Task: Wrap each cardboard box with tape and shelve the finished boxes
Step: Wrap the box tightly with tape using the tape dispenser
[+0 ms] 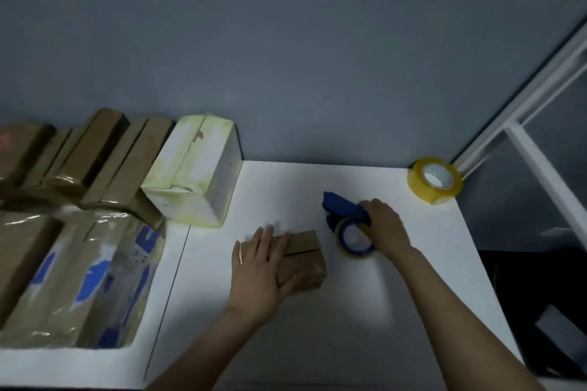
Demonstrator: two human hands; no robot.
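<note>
A small brown cardboard box [306, 255] lies on the white table [317, 327] near its middle. My left hand [259, 276] rests flat on the box's left part, fingers straight and spread, thumb along its front side. Just right of the box sits a blue tape dispenser [344, 216] carrying a roll of clear tape [354, 240]. My right hand [386, 225] grips the dispenser from its right side, fingers curled round it.
A spare roll of yellowish tape [435, 179] stands at the table's far right corner. A white taped box [193, 171] and several brown taped boxes [95, 155] are stacked at the left. A metal frame [521, 149] runs along the right.
</note>
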